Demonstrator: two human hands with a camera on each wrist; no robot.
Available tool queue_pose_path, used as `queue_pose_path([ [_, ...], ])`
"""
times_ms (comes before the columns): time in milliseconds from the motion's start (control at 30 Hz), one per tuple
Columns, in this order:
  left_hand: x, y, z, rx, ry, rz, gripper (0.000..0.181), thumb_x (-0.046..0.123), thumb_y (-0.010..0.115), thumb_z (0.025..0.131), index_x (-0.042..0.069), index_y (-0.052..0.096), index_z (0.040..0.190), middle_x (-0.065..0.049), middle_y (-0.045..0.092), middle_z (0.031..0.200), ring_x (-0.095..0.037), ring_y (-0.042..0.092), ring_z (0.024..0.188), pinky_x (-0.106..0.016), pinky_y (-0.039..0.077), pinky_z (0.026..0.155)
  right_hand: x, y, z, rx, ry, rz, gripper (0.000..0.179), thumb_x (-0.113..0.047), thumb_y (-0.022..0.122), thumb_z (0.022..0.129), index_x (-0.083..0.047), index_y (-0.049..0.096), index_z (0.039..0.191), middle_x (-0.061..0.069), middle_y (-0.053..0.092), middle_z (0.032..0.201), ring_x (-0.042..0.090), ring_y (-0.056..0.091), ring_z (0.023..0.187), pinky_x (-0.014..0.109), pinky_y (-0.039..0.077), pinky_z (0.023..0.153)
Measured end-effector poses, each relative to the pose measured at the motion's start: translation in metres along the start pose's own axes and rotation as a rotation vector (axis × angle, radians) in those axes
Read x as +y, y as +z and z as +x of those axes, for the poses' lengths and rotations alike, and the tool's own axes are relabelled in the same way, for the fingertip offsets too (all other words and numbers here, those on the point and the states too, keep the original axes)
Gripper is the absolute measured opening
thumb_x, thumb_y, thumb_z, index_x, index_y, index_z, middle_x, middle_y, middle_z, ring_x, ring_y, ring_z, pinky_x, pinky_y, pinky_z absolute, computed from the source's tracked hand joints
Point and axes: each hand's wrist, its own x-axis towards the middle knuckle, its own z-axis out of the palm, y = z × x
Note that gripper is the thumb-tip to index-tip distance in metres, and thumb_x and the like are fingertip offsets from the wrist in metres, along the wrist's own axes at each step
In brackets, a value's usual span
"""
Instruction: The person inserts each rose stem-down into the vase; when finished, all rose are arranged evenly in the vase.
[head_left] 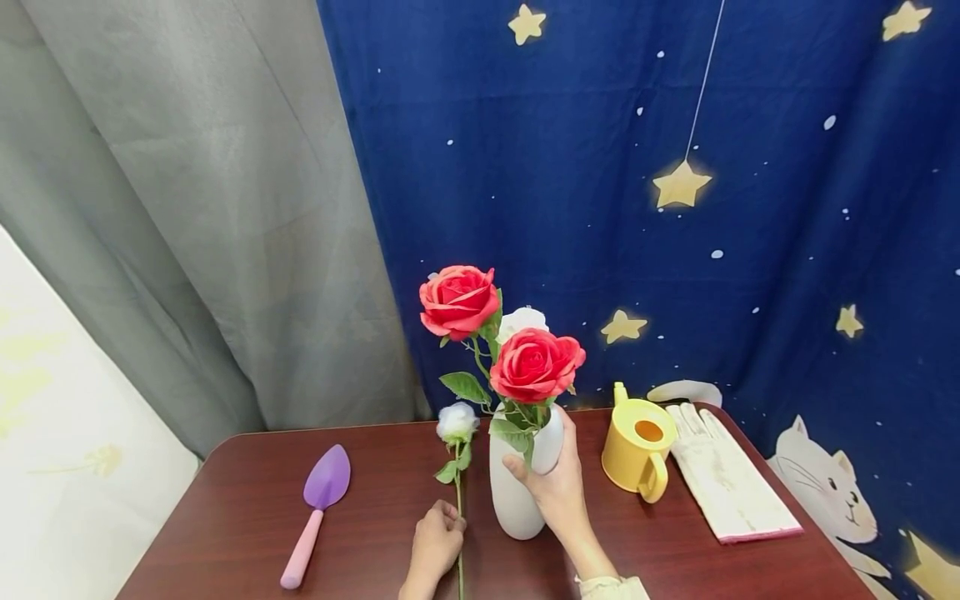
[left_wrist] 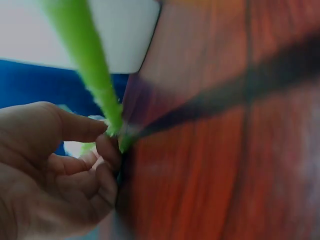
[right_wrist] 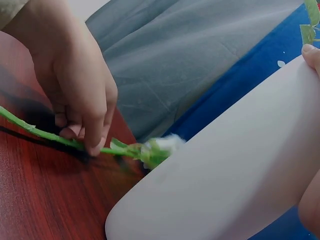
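Observation:
My left hand [head_left: 437,540] pinches the green stem [left_wrist: 90,65] of a white artificial rose [head_left: 457,422] between thumb and fingers. In the right wrist view the stem [right_wrist: 45,134] slants just over the tabletop, and the vase partly covers its bloom. Around the upper part of a white vase [head_left: 512,500] curls my right hand [head_left: 558,492], thumb in front. Two red roses, an upper one [head_left: 457,302] and a lower one [head_left: 537,365], stand in this vase with another white rose [head_left: 522,322] behind them.
A purple trowel [head_left: 327,477] with a pink handle lies at the left of the brown table [head_left: 382,467]. Right of the vase are a yellow watering can [head_left: 628,446] and white gloves [head_left: 727,479]. Grey and blue star-patterned curtains [head_left: 555,167] hang behind the table.

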Motion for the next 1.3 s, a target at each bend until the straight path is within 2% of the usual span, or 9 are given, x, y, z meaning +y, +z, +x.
queue_pose_path([
  [133,-0.007,-0.006,0.0,-0.056,-0.026,-0.132,0.008,0.004,0.06,0.084,0.001,0.053,0.085,-0.001,0.054,0.066,-0.011,0.049,0.055,-0.027,0.042,0.051,0.0,0.0,0.0,0.0,-0.002,-0.003,0.088,-0.013,0.081,0.069,-0.017,0.03,0.14,0.0,0.049,0.128,0.017,0.048,0.113,0.045,0.042,0.09],
  [267,-0.011,-0.011,-0.002,-0.107,-0.085,-0.327,0.011,0.005,0.057,0.088,-0.003,0.053,0.093,-0.004,0.055,0.072,-0.011,0.051,0.055,-0.023,0.044,0.052,-0.001,0.0,0.0,-0.003,0.007,-0.002,0.088,-0.013,0.081,0.069,-0.018,0.03,0.14,-0.001,0.049,0.128,0.016,0.048,0.113,0.044,0.042,0.09],
  [433,-0.013,-0.016,-0.006,-0.123,-0.131,-0.522,0.013,0.001,0.054,0.089,-0.008,0.05,0.097,-0.005,0.053,0.071,-0.009,0.049,0.053,-0.02,0.043,0.05,-0.001,0.0,0.0,-0.003,0.01,0.001,0.088,-0.013,0.081,0.069,-0.017,0.03,0.14,-0.002,0.049,0.127,0.016,0.048,0.113,0.043,0.043,0.09],
  [667,-0.012,-0.026,-0.009,-0.117,-0.184,-0.637,0.013,0.0,0.054,0.089,-0.008,0.048,0.098,-0.005,0.054,0.074,-0.011,0.05,0.06,-0.023,0.045,0.05,-0.001,0.001,0.0,0.004,0.002,-0.004,0.087,-0.013,0.082,0.069,-0.017,0.031,0.139,0.0,0.05,0.127,0.016,0.048,0.112,0.044,0.044,0.088],
  [800,-0.005,-0.034,-0.009,-0.114,-0.196,-0.682,0.007,0.001,0.053,0.089,-0.003,0.049,0.094,-0.008,0.058,0.08,-0.012,0.053,0.066,-0.025,0.048,0.054,0.0,0.001,0.0,0.008,0.001,-0.009,0.087,-0.015,0.082,0.069,-0.015,0.031,0.139,0.0,0.05,0.126,0.017,0.049,0.112,0.044,0.044,0.088],
  [900,0.003,-0.04,-0.009,-0.078,-0.201,-0.73,0.005,-0.002,0.052,0.088,0.001,0.049,0.091,-0.009,0.06,0.082,-0.012,0.055,0.065,-0.026,0.049,0.054,0.002,0.0,0.0,0.005,0.002,-0.006,0.087,-0.014,0.082,0.069,-0.014,0.031,0.139,0.001,0.05,0.126,0.018,0.049,0.112,0.044,0.044,0.088],
  [1067,0.019,-0.051,-0.009,-0.005,-0.162,-0.794,0.012,-0.005,0.054,0.085,-0.005,0.051,0.097,-0.004,0.06,0.076,-0.014,0.058,0.062,-0.025,0.05,0.053,0.0,0.001,0.001,0.01,0.014,-0.012,0.088,-0.013,0.082,0.068,-0.015,0.031,0.139,0.0,0.05,0.127,0.015,0.048,0.113,0.044,0.043,0.089],
  [1200,0.032,-0.063,-0.012,0.02,-0.068,-0.807,0.024,-0.005,0.055,0.086,-0.008,0.051,0.11,-0.002,0.06,0.073,-0.018,0.061,0.064,-0.026,0.05,0.055,-0.018,0.001,0.0,0.017,0.03,-0.031,0.087,-0.008,0.081,0.068,-0.008,0.031,0.138,0.006,0.051,0.126,0.017,0.048,0.111,0.044,0.044,0.088],
  [1300,0.04,-0.071,-0.016,0.022,0.013,-0.841,0.024,-0.005,0.056,0.088,-0.004,0.051,0.111,-0.002,0.062,0.076,-0.015,0.061,0.069,-0.026,0.05,0.056,-0.033,0.001,-0.001,0.019,0.032,-0.027,0.086,-0.005,0.08,0.067,-0.002,0.031,0.137,0.01,0.051,0.125,0.02,0.049,0.11,0.045,0.044,0.088],
])
